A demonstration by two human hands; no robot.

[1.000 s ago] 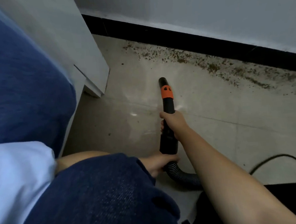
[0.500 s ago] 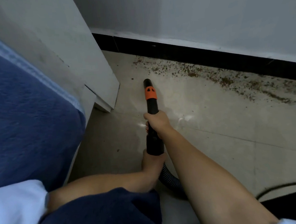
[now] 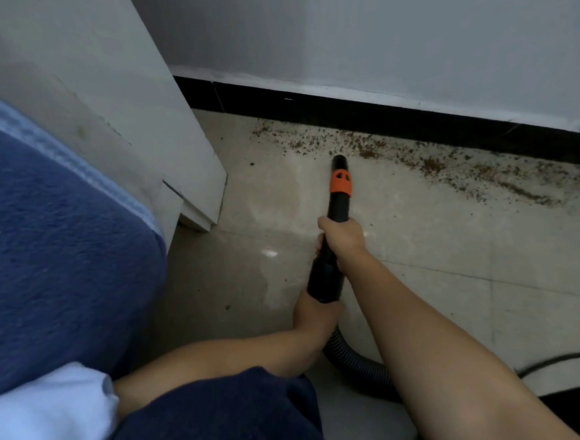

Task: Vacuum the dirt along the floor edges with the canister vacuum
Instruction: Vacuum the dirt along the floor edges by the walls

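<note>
A black vacuum wand (image 3: 339, 202) with an orange collar (image 3: 340, 182) points at the floor edge. Its tip sits just short of a band of brown dirt (image 3: 425, 165) that runs along the black baseboard (image 3: 377, 117). My right hand (image 3: 343, 236) grips the wand's middle. My left hand (image 3: 317, 317) grips its lower end, where the ribbed black hose (image 3: 356, 359) joins. The hose curves away under my right forearm. The canister itself is mostly out of view.
A white cabinet panel (image 3: 158, 126) stands at the left, its corner near the dirt's left end. A blue bed cover (image 3: 51, 257) fills the left side. A black cable (image 3: 566, 360) lies on the pale tiled floor (image 3: 457, 276) at the lower right.
The wand has moved forward, so its tip is now close to the dirt by the baseboard. Both hands kept their grip. The view has shifted.
</note>
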